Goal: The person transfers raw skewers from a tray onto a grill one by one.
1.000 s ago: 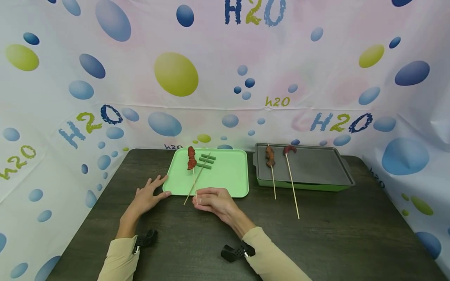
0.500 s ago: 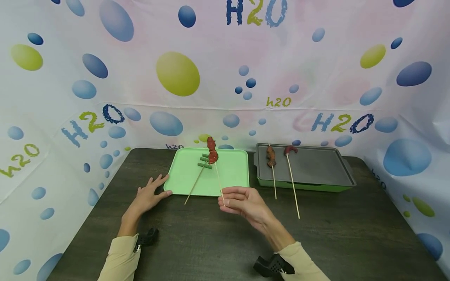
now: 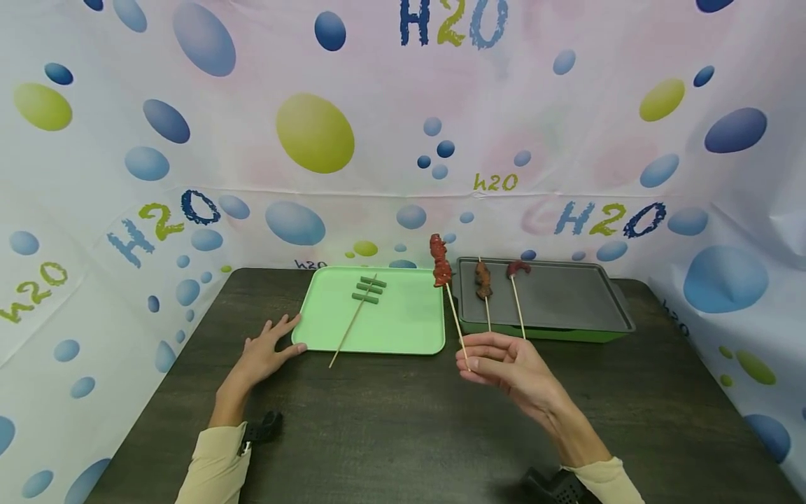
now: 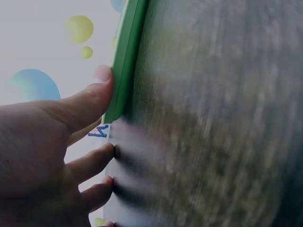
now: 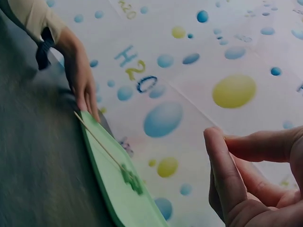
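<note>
Red skewer (image 3: 441, 269): right of centre in the head view, raised, leaning left. Glossy, lumpy red pieces on a thin, pale stick (image 3: 456, 318). Probably light; stick likely stiff yet snappable, best taken by its bare lower end. Right hand (image 3: 511, 367): pinches that end. Left hand (image 3: 263, 351): fingers spread, touching green tray (image 3: 412, 325), left of centre.

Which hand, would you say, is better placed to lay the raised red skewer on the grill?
Likely the right hand: it holds that skewer near the grill; the left hand touches the tray.
</note>
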Motion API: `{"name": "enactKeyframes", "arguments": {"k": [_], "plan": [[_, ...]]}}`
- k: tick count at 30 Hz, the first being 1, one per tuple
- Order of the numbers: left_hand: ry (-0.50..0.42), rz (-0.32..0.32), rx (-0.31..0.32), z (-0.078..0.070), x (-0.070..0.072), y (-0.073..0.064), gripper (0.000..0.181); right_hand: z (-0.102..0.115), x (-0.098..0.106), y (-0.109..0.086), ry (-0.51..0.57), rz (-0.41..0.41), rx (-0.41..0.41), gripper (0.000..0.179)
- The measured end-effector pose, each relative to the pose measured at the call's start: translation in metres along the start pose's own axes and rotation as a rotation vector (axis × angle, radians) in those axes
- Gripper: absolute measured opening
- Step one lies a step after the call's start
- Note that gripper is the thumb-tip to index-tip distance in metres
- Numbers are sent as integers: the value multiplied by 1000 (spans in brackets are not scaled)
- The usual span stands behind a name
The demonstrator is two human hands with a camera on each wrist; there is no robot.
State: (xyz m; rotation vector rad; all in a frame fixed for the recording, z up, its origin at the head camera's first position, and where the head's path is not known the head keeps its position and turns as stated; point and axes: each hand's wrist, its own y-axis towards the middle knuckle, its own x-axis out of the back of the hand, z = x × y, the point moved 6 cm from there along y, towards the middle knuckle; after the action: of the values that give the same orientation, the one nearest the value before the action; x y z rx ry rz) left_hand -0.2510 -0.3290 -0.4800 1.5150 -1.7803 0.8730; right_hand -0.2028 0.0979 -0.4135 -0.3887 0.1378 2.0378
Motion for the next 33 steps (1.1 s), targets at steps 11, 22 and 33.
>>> {"name": "enactKeyframes", "arguments": {"k": [11,22,33], "plan": [[-10,-1,-5,6,-4,1,78,24,54,-16,-57,13,80,37],[-21,-5,-21,3,0,0,78,35,112,-35,-108,14,110,34],[-22,1,-24,3,1,0,78,22,159,-46,-12,-40,29,37]]}}
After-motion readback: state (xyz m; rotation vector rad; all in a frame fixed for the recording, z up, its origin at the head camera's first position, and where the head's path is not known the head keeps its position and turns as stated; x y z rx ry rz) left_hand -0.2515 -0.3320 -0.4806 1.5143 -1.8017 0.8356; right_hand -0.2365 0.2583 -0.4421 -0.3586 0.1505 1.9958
